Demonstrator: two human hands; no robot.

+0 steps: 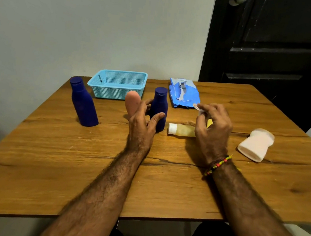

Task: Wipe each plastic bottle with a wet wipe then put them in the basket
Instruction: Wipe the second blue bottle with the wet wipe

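Two dark blue bottles stand on the wooden table (pixel 47 163): one at the left (pixel 84 103), one in the middle (pixel 160 101). My left hand (pixel 143 124) grips the middle one, thumb across its front and fingers curled at its left side. A pink bottle (pixel 131 101) stands just behind that hand. My right hand (pixel 214 129) hovers over the table, pinching a small white wet wipe (pixel 198 107). Under it lies a clear bottle (pixel 182 131) of yellowish liquid with a white cap. A whitish bottle (pixel 255 144) lies at the right. The light blue basket (pixel 114 92) at the back holds nothing.
A blue pack of wet wipes (pixel 183 93) lies to the right of the basket, its flap open. A grey wall runs behind the table and a dark door (pixel 277 44) stands at the back right. The table's right edge falls away past the whitish bottle.
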